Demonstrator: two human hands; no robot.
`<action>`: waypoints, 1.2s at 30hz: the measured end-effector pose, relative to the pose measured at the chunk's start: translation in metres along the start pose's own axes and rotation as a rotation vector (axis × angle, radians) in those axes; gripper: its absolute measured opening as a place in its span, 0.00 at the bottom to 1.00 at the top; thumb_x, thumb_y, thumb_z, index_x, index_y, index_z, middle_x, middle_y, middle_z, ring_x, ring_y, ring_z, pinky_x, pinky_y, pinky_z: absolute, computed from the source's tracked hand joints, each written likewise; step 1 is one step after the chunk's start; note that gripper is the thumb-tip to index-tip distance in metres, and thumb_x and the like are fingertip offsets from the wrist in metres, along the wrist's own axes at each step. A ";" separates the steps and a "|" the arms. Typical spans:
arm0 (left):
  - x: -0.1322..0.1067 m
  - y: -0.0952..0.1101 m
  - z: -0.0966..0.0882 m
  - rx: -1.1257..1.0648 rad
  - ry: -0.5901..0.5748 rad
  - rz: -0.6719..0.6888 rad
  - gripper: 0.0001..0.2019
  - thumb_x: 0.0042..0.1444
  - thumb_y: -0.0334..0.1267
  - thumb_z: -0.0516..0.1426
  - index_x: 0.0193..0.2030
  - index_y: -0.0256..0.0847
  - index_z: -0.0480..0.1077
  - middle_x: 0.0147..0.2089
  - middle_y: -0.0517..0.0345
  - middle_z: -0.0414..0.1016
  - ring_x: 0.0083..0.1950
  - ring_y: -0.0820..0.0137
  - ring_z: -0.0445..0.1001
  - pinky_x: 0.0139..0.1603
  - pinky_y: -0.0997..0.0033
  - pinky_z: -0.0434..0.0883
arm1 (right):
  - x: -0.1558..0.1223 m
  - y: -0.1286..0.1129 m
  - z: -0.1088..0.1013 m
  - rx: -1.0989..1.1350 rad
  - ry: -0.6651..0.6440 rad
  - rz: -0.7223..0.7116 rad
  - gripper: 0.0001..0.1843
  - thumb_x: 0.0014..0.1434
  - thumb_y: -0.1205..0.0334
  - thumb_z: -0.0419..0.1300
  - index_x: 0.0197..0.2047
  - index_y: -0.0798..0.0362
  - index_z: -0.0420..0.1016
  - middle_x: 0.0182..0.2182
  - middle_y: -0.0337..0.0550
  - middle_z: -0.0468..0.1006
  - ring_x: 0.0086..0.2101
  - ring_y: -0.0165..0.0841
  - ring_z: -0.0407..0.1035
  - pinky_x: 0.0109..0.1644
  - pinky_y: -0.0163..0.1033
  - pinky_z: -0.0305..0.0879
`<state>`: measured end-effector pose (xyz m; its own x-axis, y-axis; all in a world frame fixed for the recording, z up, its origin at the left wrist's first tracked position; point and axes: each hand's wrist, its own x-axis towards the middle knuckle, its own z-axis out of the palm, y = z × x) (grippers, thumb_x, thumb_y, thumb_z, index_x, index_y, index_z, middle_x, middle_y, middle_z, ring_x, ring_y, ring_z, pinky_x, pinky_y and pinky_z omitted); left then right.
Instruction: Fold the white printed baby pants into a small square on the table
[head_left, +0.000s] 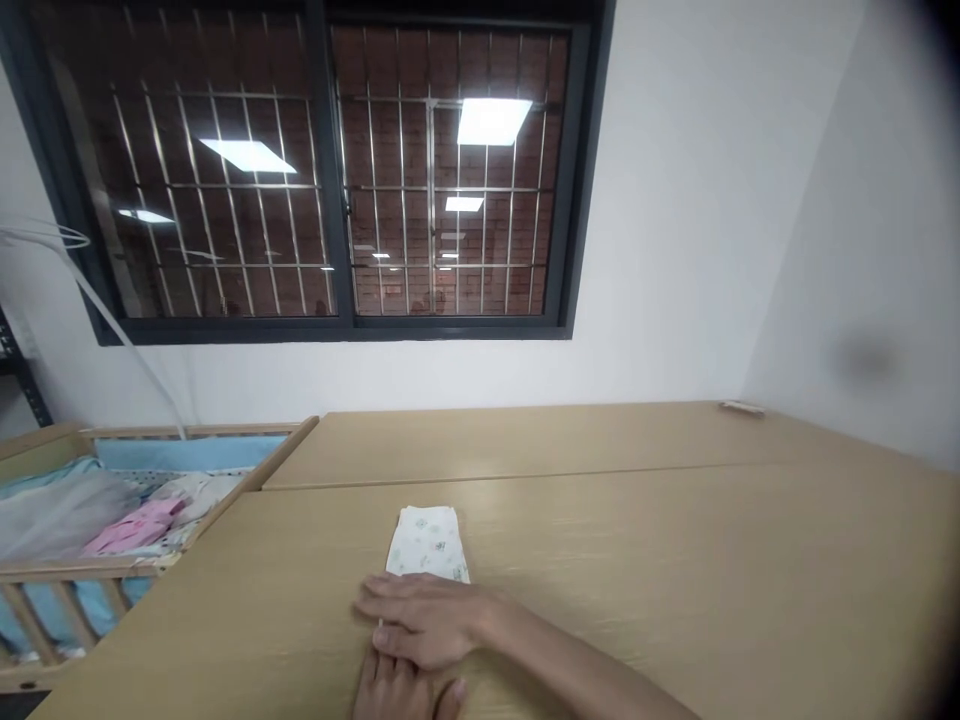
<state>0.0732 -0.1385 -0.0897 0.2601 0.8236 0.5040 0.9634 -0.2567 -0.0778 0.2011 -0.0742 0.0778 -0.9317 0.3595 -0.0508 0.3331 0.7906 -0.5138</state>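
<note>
A small folded white cloth (pixel 429 540) with a faint green print lies flat on the wooden tabletop. My right hand (pixel 435 615) reaches across its near part from the right, fingers stretched out and palm down, covering that part of the cloth. Just below it, at the bottom edge of the view, is my left hand (pixel 397 690). Its fingers point forward and lie flat, with the tips close to or beneath my right hand. Whether the left fingertips touch the cloth is hidden.
The wide tabletop (pixel 637 560) has a seam toward the back. At left stands a wooden crib (pixel 82 570) holding a pink garment (pixel 142 525) and other bedding. A small flat white item (pixel 741 408) lies at the far right corner. Behind is a barred window (pixel 341 200).
</note>
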 end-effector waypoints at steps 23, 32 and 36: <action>0.017 -0.011 -0.005 0.261 0.545 0.159 0.25 0.58 0.61 0.55 0.53 0.50 0.77 0.50 0.50 0.81 0.48 0.56 0.77 0.47 0.59 0.68 | 0.035 0.130 -0.027 -0.282 0.214 0.331 0.37 0.72 0.44 0.33 0.76 0.57 0.46 0.74 0.47 0.45 0.72 0.38 0.37 0.74 0.48 0.32; 0.017 -0.014 -0.019 0.037 0.258 0.079 0.17 0.62 0.45 0.56 0.56 0.48 0.74 0.55 0.52 0.79 0.50 0.58 0.79 0.49 0.60 0.73 | 0.029 0.114 -0.026 -0.478 0.454 0.248 0.32 0.72 0.52 0.42 0.73 0.60 0.53 0.72 0.57 0.53 0.71 0.44 0.44 0.72 0.53 0.41; 0.024 -0.037 -0.040 -0.226 0.028 0.020 0.17 0.62 0.29 0.52 0.53 0.48 0.75 0.53 0.57 0.80 0.52 0.65 0.79 0.53 0.66 0.74 | 0.008 0.082 -0.018 -0.510 0.534 0.253 0.22 0.68 0.61 0.48 0.63 0.56 0.67 0.60 0.58 0.69 0.59 0.46 0.62 0.63 0.52 0.56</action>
<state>0.0414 -0.1294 -0.0404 0.2742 0.8036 0.5282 0.9181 -0.3822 0.1049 0.2234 0.0026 0.0511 -0.6657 0.6468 0.3722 0.6721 0.7364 -0.0774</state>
